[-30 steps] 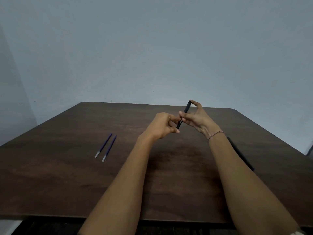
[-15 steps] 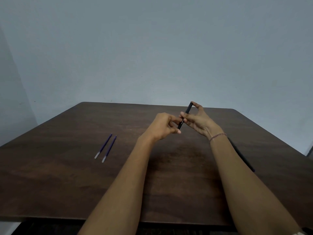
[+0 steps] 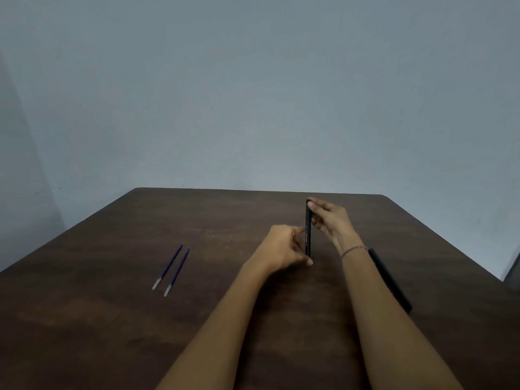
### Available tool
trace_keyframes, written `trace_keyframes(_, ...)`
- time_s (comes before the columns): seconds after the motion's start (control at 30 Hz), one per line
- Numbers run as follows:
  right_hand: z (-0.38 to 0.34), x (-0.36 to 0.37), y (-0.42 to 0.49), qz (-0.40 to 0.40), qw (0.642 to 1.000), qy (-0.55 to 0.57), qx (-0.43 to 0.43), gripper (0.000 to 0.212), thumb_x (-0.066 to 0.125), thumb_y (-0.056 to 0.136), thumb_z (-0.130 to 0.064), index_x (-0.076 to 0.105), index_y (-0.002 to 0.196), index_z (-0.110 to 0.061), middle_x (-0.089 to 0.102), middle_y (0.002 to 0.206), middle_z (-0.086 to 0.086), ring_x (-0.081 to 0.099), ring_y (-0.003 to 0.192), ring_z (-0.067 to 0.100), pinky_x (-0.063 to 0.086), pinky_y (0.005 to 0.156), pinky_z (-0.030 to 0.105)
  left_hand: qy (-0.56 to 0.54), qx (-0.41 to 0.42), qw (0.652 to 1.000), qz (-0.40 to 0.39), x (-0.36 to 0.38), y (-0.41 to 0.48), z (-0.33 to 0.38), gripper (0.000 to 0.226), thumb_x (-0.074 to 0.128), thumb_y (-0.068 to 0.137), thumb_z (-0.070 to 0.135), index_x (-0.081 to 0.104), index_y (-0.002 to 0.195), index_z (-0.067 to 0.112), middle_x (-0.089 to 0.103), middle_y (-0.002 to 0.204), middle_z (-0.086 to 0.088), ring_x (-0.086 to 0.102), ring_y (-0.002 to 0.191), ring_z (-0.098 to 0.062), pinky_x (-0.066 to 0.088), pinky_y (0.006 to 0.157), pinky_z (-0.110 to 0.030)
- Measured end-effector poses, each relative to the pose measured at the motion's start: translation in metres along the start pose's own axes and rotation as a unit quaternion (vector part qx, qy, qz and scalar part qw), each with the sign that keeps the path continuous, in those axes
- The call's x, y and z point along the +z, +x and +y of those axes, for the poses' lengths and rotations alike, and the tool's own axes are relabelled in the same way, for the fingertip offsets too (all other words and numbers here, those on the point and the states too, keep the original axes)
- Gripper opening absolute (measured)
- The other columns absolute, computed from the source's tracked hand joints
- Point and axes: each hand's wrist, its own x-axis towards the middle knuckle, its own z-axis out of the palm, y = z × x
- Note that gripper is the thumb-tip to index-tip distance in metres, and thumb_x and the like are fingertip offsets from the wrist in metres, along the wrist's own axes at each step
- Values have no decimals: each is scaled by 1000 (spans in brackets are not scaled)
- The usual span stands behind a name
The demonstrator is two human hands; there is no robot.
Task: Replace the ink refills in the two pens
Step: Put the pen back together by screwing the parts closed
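Note:
A black pen (image 3: 308, 229) stands almost upright above the middle of the dark wooden table (image 3: 112, 319). My right hand (image 3: 330, 220) pinches its upper part, with a fingertip at the top end. My left hand (image 3: 284, 246) grips its lower part, the thumb at the bottom end. Two blue refills (image 3: 172, 267) with pale tips lie side by side on the table to the left. A second black pen (image 3: 391, 280) lies on the table to the right, partly hidden behind my right forearm.
The table's far edge meets a plain grey-blue wall. A thin bracelet (image 3: 354, 249) circles my right wrist. Both forearms stretch across the near half of the table.
The pen has swung from a slant to nearly upright. My right hand has moved up along it and my left hand now holds its lower end.

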Motion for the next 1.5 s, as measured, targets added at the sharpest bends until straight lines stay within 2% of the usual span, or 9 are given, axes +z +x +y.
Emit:
trace_keyframes(0.23, 2, 3, 3, 12, 993, -114, -9, 17, 69, 83, -8, 71, 100, -5, 63, 74, 1, 51, 60, 8, 45, 55, 15, 129, 66, 985, 97, 13, -11, 12, 97, 72, 63, 62, 30, 142, 26, 60, 105, 4, 55, 94, -12, 52, 79, -35)
trace_keyframes(0.4, 6, -1, -2, 14, 982, -189, -27, 12, 65, 84, -8, 73, 93, -8, 71, 91, 3, 65, 86, 15, 55, 75, 26, 189, 69, 968, 149, 24, -18, 18, 101, 60, 64, 74, 25, 142, 22, 42, 129, -2, 39, 118, -19, 44, 89, -36)
trace_keyframes(0.47, 5, -9, -8, 2, 959, -278, -46, 13, 63, 85, -10, 73, 94, -11, 71, 96, 3, 65, 92, 16, 55, 85, 32, 210, 63, 962, 165, 28, -22, 23, 105, 59, 61, 78, 24, 141, 20, 37, 136, -4, 34, 121, -21, 38, 94, -37)
trace_keyframes(0.57, -5, -29, -15, -16, 902, -422, -90, 17, 64, 87, -23, 72, 96, -10, 67, 88, 0, 61, 83, 12, 49, 77, 26, 225, 44, 957, 181, 41, -26, 37, 112, 55, 56, 83, 23, 141, 18, 33, 141, -6, 29, 127, -23, 31, 100, -42)
trace_keyframes(0.7, -24, -68, -17, -32, 806, -586, -79, 33, 52, 94, -37, 65, 72, -16, 60, 67, 0, 56, 69, 17, 46, 70, 32, 220, 18, 965, 139, 61, -30, 60, 122, 48, 56, 88, 13, 146, 14, 22, 150, -9, 15, 138, -25, 9, 112, -57)
trace_keyframes(0.87, -41, -106, -19, -30, 737, -672, -67, 50, 38, 98, -44, 74, 92, -10, 49, 59, -1, 51, 81, 24, 45, 77, 33, 248, -4, 966, 76, 84, -35, 80, 127, 40, 57, 91, 11, 147, 6, 11, 156, -14, 0, 144, -27, -14, 105, -66)
trace_keyframes(0.93, -46, -112, -22, -30, 720, -691, -58, 51, 35, 98, -48, 75, 90, -17, 60, 84, 8, 53, 103, 31, 44, 92, 43, 263, -10, 963, 54, 90, -36, 86, 128, 36, 58, 92, 12, 147, 4, 10, 156, -15, -4, 145, -28, -21, 100, -68)
trace_keyframes(1.03, -49, -115, -23, -32, 695, -717, -46, 56, 31, 96, -56, 74, 85, -23, 55, 126, 9, 41, 125, 33, 35, 100, 51, 285, -10, 958, 34, 95, -38, 92, 127, 32, 59, 93, 14, 146, 3, 10, 156, -17, -6, 145, -29, -28, 93, -69)
trace_keyframes(1.5, -38, -108, -26, -30, 641, -766, -32, 69, 25, 91, -66, 74, 92, -17, 53, 127, 5, 37, 126, 29, 26, 102, 54, 270, -38, 962, -21, 98, -38, 85, 116, 34, 64, 89, 32, 141, 2, 18, 154, -14, 0, 144, -28, -29, 87, -72)
